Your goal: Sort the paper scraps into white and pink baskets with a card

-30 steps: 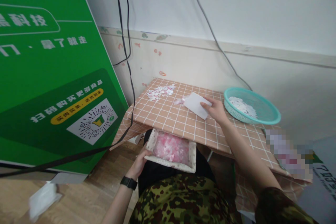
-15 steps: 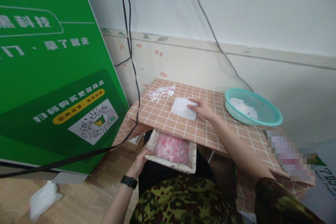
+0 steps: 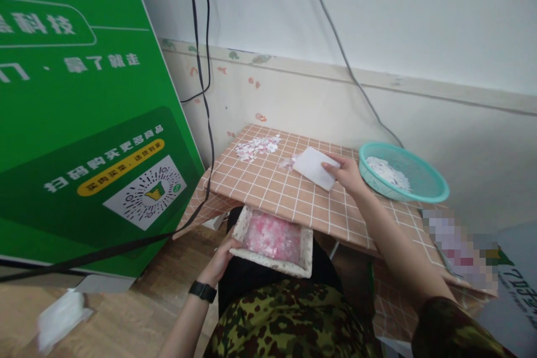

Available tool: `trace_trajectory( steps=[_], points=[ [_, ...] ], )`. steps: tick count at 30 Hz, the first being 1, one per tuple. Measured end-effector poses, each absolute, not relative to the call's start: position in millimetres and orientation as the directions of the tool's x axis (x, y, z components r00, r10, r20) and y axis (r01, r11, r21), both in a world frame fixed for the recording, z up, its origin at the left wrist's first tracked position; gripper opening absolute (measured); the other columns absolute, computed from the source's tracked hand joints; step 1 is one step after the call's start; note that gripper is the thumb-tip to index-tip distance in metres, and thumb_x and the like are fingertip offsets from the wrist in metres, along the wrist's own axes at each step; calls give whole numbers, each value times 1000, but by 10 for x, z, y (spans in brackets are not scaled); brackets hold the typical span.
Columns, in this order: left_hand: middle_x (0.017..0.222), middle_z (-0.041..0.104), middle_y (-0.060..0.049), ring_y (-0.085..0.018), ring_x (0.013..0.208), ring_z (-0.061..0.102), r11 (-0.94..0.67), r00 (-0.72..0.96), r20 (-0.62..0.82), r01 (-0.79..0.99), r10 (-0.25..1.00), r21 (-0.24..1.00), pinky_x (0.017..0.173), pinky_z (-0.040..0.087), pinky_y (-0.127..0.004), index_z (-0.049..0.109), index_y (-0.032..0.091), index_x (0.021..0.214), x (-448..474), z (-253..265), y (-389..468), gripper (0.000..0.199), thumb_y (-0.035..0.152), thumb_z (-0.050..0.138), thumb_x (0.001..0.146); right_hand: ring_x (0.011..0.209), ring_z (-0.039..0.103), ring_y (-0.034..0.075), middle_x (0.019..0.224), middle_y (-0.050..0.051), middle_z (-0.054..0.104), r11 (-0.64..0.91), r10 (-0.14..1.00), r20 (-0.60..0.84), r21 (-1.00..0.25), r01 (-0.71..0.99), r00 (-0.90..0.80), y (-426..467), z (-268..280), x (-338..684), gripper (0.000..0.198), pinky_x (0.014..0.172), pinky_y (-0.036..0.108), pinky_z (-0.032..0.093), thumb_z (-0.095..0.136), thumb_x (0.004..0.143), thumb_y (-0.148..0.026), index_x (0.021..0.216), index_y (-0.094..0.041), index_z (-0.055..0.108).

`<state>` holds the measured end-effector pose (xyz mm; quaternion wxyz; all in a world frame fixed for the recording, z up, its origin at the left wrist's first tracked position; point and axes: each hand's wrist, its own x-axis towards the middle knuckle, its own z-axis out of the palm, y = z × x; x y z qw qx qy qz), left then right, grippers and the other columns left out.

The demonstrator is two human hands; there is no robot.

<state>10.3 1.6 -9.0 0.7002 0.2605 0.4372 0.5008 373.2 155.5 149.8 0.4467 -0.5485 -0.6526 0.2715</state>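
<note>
My right hand (image 3: 346, 172) pinches a flat white card (image 3: 314, 166) by its right side, tilted over the checked tablecloth (image 3: 268, 187). Just left of the card lie a few small pale pieces (image 3: 287, 162), partly covered by it. Farther left a heap of small white and pink pieces (image 3: 257, 147) is spread on the cloth. My left hand (image 3: 223, 260) grips the left wall of an off-white box (image 3: 272, 265) at my lap, below the table's front edge. Inside it are pink and clear pieces (image 3: 272, 235), too small to name.
A turquoise plastic basket (image 3: 432, 193) with white pieces (image 3: 388, 172) stands at the table's right. Black cables (image 3: 205, 67) hang at the left, before a green printed panel (image 3: 104, 89). A wall (image 3: 293, 95) borders the table's back. A white plastic packet (image 3: 62, 316) lies on the floor.
My right hand has moved to the right and lifted the card's edge, uncovering the few pale pieces at its left. My left hand still holds the box in about the same place.
</note>
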Motion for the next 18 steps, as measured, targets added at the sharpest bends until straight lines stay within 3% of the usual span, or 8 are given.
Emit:
trace_trajectory(
  steps=[3,8,13,18],
  points=[
    [98,72,-5,-24,86,61,331,126,-309,-466,943,820,76,43,-32,67,18,109,117,-72,26,44,15,59,66,95,64,31,103,11,71,249,940,336,-792,557,58,1745,1408,3874,47,77,44,53,67,73,-37,116,-18,67],
    [105,72,-5,-28,94,62,347,126,-327,-469,937,812,82,43,-36,63,21,119,144,-15,28,55,17,59,64,98,64,28,112,10,68,302,936,350,-763,571,-26,1943,1303,3738,43,85,45,50,65,75,-36,113,-17,67],
    [94,74,-6,-30,92,62,358,97,-355,-462,930,811,81,44,-38,67,19,110,151,42,17,50,19,60,61,89,66,26,105,10,70,280,958,270,-809,517,-97,2088,1352,3561,46,78,41,53,67,74,-36,116,-17,66],
    [94,74,-6,-31,96,62,357,90,-357,-458,930,814,84,44,-38,68,19,107,165,102,13,48,18,59,60,80,66,22,100,7,71,300,940,172,-829,472,-295,2063,1433,3539,43,70,37,54,70,72,-38,111,-19,69]
  ],
)
